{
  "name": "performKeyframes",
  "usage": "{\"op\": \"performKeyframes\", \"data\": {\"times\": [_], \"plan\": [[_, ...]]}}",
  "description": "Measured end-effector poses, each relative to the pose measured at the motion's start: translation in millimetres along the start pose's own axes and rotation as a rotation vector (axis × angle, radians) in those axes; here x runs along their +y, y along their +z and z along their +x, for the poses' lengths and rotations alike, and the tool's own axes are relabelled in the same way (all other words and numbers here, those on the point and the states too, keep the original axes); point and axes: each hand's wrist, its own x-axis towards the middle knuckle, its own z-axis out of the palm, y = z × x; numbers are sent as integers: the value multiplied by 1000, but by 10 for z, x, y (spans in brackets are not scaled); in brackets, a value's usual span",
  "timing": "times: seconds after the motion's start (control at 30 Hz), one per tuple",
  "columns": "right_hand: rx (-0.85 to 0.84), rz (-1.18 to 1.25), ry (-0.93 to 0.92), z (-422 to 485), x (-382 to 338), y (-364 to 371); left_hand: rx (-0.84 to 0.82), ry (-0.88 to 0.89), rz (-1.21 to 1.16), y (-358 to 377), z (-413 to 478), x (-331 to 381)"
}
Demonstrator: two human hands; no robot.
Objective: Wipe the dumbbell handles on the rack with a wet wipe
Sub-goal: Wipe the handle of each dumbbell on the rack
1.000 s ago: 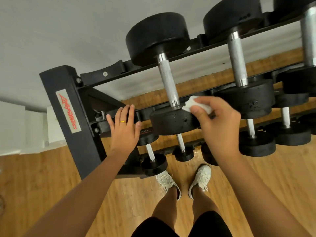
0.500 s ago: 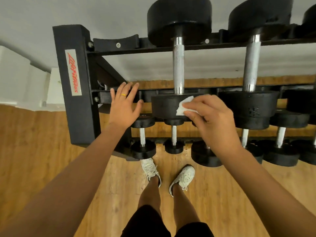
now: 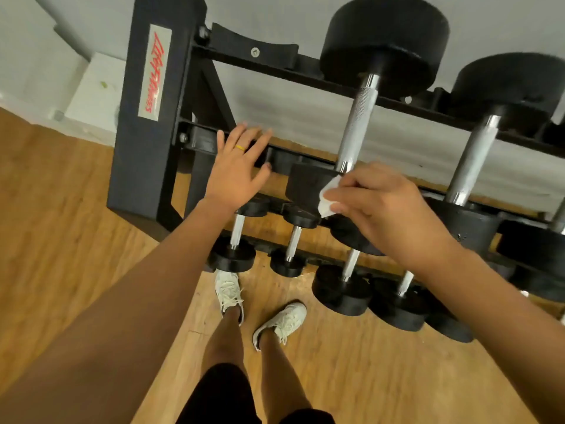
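While your left hand [image 3: 235, 175] rests flat-fingered on the black metal rack [image 3: 143, 172], your right hand [image 3: 385, 212] pinches a crumpled white wet wipe [image 3: 327, 199] near the knurled chrome dumbbell handle [image 3: 356, 127].

Wooden floor [image 3: 76, 224], grey wall [image 3: 275, 13]

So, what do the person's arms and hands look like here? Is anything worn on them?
The left arm and the right arm are bare, with no sleeve, watch or bracelet in view. There are no gloves. The left hand wears a thin yellow ring on one finger. The right hand shows no ring from this view.
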Motion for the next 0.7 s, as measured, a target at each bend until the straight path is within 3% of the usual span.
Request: {"op": "performKeyframes", "data": {"times": [0.13, 0.3, 0.5, 0.7], "plan": [[-154, -1, -141, 470, 8, 12, 22, -57, -90, 38, -6, 72], [-348, 105, -188, 523, 175, -128, -4, -27, -104, 20, -3, -5], [-726, 175, -111, 1148, 162, 20, -23, -36, -129, 31, -16, -25], [-972, 283, -54, 1427, 133, 159, 12, -12, -115, 51, -16, -40]]}}
